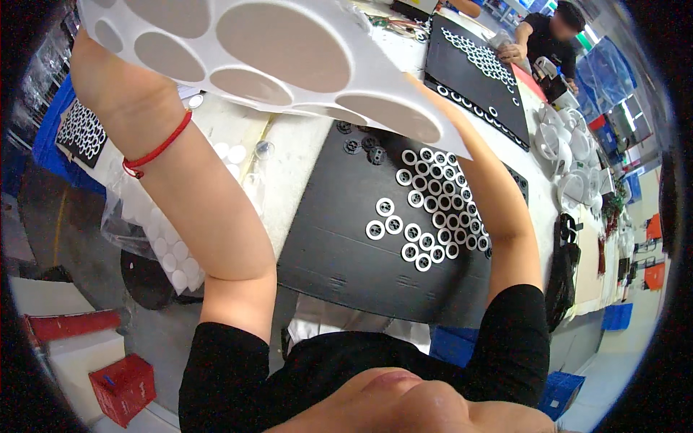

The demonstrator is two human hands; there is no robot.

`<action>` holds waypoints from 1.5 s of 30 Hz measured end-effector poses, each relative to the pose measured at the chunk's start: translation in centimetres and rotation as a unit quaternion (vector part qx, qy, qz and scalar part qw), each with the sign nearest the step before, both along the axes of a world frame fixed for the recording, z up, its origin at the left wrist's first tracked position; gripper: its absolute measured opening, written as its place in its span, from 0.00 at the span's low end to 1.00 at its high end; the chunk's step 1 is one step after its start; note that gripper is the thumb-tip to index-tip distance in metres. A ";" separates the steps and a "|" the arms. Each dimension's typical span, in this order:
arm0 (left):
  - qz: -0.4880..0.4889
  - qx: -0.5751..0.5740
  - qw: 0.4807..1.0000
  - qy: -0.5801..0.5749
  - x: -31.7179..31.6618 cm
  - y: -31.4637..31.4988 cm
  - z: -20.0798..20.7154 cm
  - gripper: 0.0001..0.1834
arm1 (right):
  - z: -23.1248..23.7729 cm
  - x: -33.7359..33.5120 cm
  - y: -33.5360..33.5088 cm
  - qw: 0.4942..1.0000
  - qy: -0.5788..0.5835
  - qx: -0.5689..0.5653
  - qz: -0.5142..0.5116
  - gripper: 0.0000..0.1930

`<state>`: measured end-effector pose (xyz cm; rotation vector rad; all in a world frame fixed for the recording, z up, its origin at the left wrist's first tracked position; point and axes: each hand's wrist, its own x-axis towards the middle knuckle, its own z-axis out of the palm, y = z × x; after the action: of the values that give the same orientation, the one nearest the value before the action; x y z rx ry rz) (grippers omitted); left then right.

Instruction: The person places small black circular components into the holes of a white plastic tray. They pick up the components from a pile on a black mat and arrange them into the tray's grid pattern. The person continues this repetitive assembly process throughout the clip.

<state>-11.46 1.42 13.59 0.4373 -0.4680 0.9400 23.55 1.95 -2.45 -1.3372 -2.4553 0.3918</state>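
A white sheet (pixel 289 90) with large grey round areas hangs tilted in the air, filling the top of the view. My left hand (pixel 85 54) is at the sheet's left edge and appears to hold it; its fingers are hidden. My right forearm (pixel 498 187) reaches up behind the sheet's right corner, and that hand is hidden completely. Below lies a black board (pixel 339 238). On its right part stand several black round parts with white rings (pixel 440 191). Dark round parts without rings (pixel 375 154) lie at the board's far left.
Plastic bags of white discs (pixel 170 242) lie left of the board. Farther back is a second black board (pixel 476 79) with ringed parts. White cups (pixel 559 144) stand in a cluster at the right. A person (pixel 552 36) works at the far right. A red box (pixel 123 390) is at the lower left.
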 end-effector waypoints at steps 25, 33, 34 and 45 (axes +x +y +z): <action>0.053 0.071 0.995 -0.056 1.5 -0.1 -2.0 0.03 | 1.7 -3.4 -1.2 0.994 -0.044 -0.094 0.042 0.10; 0.051 0.080 0.993 -0.074 1.8 -0.1 -2.2 0.03 | 1.1 -2.6 1.6 0.995 -0.009 0.103 -0.005 0.08; 0.051 0.082 0.992 -0.076 1.7 0.0 -2.2 0.03 | 0.5 -2.6 1.8 0.993 -0.007 0.121 0.000 0.08; 0.057 0.098 0.988 -0.103 1.6 -0.2 -2.4 0.04 | -0.1 -2.9 1.8 0.998 -0.006 0.067 0.015 0.07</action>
<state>-9.85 1.26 11.21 0.5527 -0.7343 1.0584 20.60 3.74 -2.52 -1.2511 -2.4662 0.2224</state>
